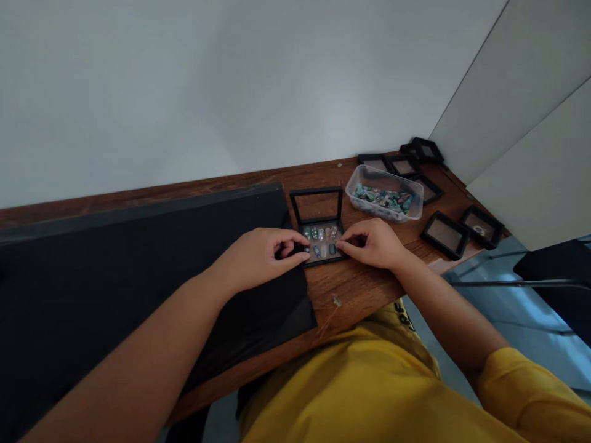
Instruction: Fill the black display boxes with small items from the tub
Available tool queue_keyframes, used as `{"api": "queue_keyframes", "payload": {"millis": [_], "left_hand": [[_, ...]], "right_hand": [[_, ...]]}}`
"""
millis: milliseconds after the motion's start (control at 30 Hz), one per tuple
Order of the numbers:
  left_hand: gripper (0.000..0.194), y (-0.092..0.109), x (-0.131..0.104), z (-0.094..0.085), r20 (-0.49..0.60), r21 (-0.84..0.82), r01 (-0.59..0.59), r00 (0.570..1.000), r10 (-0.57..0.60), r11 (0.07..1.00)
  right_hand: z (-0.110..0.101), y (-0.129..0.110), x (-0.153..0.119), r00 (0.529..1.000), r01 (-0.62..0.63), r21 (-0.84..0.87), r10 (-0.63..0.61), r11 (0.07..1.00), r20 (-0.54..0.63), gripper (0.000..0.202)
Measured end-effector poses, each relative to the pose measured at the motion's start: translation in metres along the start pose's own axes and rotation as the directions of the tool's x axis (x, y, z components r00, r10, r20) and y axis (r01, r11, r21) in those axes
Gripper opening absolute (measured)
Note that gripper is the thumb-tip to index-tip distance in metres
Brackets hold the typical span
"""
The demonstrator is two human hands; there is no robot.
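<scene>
A small black display case (324,261) stands with its clear, black-framed lid (317,206) raised. Inside it, press-on nails (321,234) lie in two rows, the far row glittery and the near row blue, whitish and dark green. My left hand (258,258) reaches over the case's left side, its thumb and index finger closing around a small nail at the near left corner. At the right side, my right hand (376,243) has thumb and index finger pinched beside the dark green nail (332,249); anything between those fingertips is hidden.
Behind my right hand sits a clear plastic tub (401,184) of green and patterned pieces. Several black cases lie right of it, including a shut one (446,235) near the table's right end. A black mat (115,277) covers the left of the wooden table (355,295). A wall rises behind.
</scene>
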State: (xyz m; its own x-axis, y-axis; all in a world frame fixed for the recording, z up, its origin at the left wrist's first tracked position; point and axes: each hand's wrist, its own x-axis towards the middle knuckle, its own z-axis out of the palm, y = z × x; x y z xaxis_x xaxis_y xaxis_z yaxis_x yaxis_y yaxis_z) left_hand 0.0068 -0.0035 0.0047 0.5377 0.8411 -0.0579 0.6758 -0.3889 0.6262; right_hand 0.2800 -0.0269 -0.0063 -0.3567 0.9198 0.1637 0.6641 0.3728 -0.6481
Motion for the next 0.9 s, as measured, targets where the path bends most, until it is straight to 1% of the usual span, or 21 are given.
{"api": "queue_keyframes", "payload": {"millis": [133, 233, 333, 400, 533, 633, 800, 900], "left_hand": [[0.037, 0.001, 0.0, -0.001, 0.008, -0.004, 0.006, 1.0, -0.006, 1.0], [0.036, 0.001, 0.0, 0.0, 0.01, -0.005, 0.007, 1.0, -0.007, 1.0], [0.037, -0.001, 0.0, 0.001, 0.003, -0.005, 0.005, 1.0, -0.005, 1.0], [0.037, -0.001, 0.0, 0.001, 0.002, -0.005, 0.002, 1.0, -0.002, 1.0], [0.041, -0.001, 0.0, 0.001, 0.018, 0.014, 0.01, 1.0, -0.01, 1.0], [0.044, 0.0, 0.0, 0.0, 0.036, 0.034, 0.019, 0.999, -0.02, 0.999], [0.047, 0.002, 0.0, -0.001, 0.038, 0.044, 0.024, 0.999, -0.026, 0.999], [0.048, 0.002, 0.0, -0.001, 0.039, 0.043, 0.024, 0.999, -0.025, 0.999]], "right_hand": [[0.001, 0.003, 0.001, 0.999, -0.039, 0.08, 0.041, 0.996, -0.014, 0.015], [0.002, 0.006, 0.003, 0.995, -0.094, 0.189, 0.099, 0.978, -0.018, 0.016], [0.0, 0.009, 0.006, 0.99, -0.142, 0.313, 0.137, 0.939, 0.037, 0.017], [-0.001, 0.011, 0.007, 0.986, -0.163, 0.354, 0.145, 0.921, 0.078, 0.017], [-0.003, 0.011, 0.009, 0.979, -0.194, 0.309, 0.165, 0.931, 0.117, 0.016], [-0.003, 0.009, 0.01, 0.974, -0.22, 0.256, 0.197, 0.941, 0.113, 0.016], [-0.001, 0.007, 0.011, 0.97, -0.237, 0.231, 0.218, 0.944, 0.106, 0.014], [-0.001, 0.006, 0.011, 0.968, -0.248, 0.216, 0.236, 0.944, 0.08, 0.013]]}}
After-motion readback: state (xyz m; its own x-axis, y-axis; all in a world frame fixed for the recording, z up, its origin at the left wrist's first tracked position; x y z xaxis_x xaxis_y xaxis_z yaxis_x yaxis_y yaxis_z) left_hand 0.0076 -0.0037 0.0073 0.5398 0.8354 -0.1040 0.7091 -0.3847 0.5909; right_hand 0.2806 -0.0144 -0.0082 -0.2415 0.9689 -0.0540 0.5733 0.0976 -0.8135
